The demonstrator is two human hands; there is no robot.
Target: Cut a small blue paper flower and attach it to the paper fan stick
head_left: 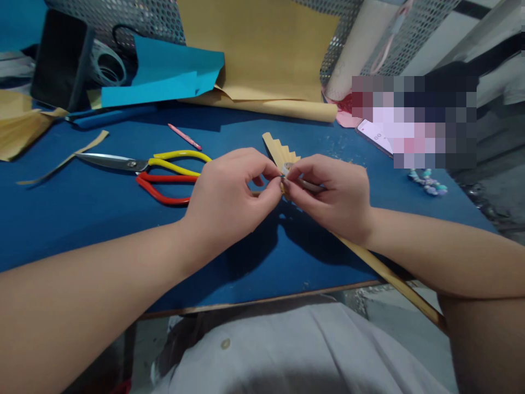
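A paper-craft workroom, by the look of it; on the blue desk (82,219) lie long-bladed scissors (135,164) with yellow and red handles, and a pleated kraft-paper piece (279,149) sits just above its middle; behind the desk stand a perforated metal panel (139,19), a large kraft paper sheet (254,49) and blue paper (164,74); beyond its right edge, a rough concrete floor (500,186).

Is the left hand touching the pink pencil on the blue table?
Apart: the head view shows blue tabletop between the left hand and the pink pencil.

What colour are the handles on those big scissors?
The scissors have one yellow handle and one red handle, best seen in the head view.
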